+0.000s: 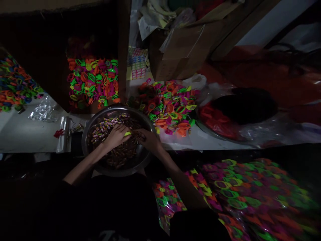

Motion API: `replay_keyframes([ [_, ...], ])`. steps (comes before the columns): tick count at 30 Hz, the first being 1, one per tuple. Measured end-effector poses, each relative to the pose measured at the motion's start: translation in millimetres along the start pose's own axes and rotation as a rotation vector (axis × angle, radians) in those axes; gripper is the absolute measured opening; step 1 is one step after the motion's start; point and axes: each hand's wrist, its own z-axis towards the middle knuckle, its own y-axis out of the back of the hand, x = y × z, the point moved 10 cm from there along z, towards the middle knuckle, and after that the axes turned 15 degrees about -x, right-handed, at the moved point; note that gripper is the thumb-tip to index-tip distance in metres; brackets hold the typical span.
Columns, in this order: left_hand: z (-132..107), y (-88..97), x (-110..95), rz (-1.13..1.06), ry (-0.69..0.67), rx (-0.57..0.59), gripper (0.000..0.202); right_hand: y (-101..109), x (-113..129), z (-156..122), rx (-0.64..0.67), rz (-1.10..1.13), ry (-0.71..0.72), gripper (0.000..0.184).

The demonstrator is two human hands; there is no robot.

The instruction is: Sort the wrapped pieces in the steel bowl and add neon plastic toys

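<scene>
A round metal basin (86, 147) sits in front of me, full of small slim pieces, some in pink-and-yellow striped wrapping (102, 127) and others brown (121, 155). Over its middle, my left hand (117, 136) is closed on a small bright yellow plastic piece (127, 133), which is partly covered by the fingers. My right hand (149, 140) is beside it at the basin's right side, fingers curled around some of the small brown pieces (139, 135). In the dim light their exact kind is unclear.
Colourful plastic toy pieces lie piled (173, 103) right of the basin and inside an open cardboard box (122, 50) behind it. A plastic film roll (63, 135) is at left. Bagged colourful pieces (250, 187) are at lower right. Another carton (180, 50) stands at the back.
</scene>
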Motion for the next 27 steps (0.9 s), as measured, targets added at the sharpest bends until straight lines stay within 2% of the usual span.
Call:
replay_keyframes([
  [6,-1.3,12.5,5.1,0.002,0.04,-0.028,0.019,-7.5,11.3,3.1,0.038,-0.033,0.044,0.04],
  [12,-1.9,16.7,5.8,-0.009,0.071,-0.011,0.019,-7.4,26.1,-4.0,0.059,-0.168,0.126,0.056],
  [19,0.2,16.4,-6.1,0.127,-0.057,0.028,0.017,-13.9,32.5,-6.6,0.138,-0.257,0.142,0.054],
  [27,-14.7,17.1,-15.3,0.153,-0.138,0.046,0.019,-18.5,30.8,-14.6,0.236,-0.071,0.177,0.051],
])
